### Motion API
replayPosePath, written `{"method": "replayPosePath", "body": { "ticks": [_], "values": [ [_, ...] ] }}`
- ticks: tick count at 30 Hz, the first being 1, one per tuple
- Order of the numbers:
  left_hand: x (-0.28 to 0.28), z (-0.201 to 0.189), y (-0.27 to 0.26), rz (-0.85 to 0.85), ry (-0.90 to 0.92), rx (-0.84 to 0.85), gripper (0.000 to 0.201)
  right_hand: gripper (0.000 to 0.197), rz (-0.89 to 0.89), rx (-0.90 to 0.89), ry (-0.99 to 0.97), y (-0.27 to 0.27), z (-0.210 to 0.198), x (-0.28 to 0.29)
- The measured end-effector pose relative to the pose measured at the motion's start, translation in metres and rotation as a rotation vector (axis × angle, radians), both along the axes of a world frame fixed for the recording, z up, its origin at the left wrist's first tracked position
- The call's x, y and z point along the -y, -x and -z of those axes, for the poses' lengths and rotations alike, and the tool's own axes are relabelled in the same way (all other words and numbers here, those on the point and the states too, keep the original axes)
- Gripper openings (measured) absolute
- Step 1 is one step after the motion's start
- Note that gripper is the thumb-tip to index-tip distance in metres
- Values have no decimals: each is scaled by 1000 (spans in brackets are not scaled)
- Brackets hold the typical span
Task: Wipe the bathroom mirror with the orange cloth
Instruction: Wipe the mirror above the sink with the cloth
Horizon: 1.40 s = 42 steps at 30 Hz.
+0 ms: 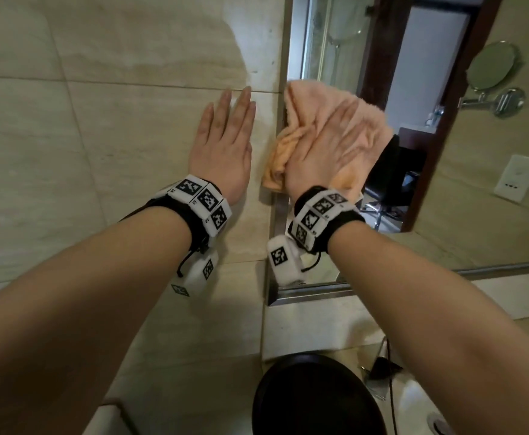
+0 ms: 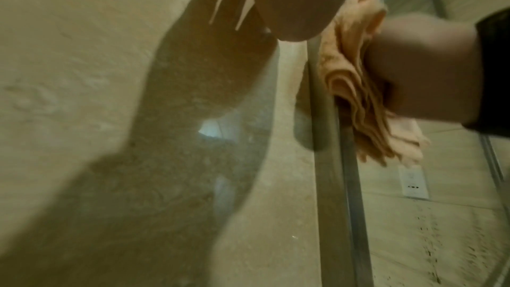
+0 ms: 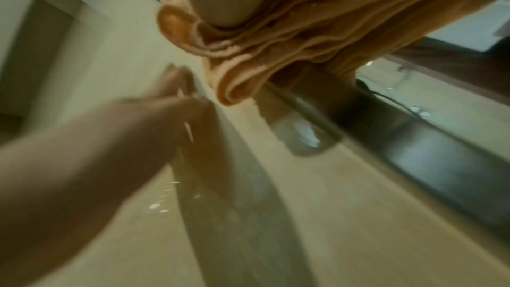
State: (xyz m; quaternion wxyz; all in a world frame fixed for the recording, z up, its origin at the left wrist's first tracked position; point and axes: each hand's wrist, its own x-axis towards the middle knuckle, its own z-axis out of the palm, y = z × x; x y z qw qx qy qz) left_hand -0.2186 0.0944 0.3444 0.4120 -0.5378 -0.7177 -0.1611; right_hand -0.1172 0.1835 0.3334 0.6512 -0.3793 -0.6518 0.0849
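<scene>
The bunched orange cloth lies against the left edge of the bathroom mirror, overlapping its metal frame. My right hand presses flat on the cloth with straight fingers. My left hand rests flat on the beige wall tile just left of the mirror, fingers straight. In the left wrist view the cloth folds out from under the right hand beside the frame. In the right wrist view the cloth bulges below my palm, and the left hand lies on the tile.
A round magnifying mirror on a metal arm and a white wall socket show in the mirror. A black round object sits on the counter below, with a dark cable and a drain at its right.
</scene>
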Motion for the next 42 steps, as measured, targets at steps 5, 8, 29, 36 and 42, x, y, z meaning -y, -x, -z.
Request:
{"method": "replayPosePath", "body": {
  "ticks": [5,8,29,36,42],
  "values": [
    [4,-5,8,14,-16,26,59,53,-214,71,-280,11,-59,13],
    [5,-4,11,-2,-34,41,57,56,-131,215,-353,13,-65,9],
    [23,80,13,-26,23,214,64,59,57,443,-297,11,110,7],
    [23,107,7,-2,70,280,69,52,75,480,-260,16,191,7],
    [27,144,-3,8,161,319,68,53,54,600,-181,10,241,17]
  ]
}}
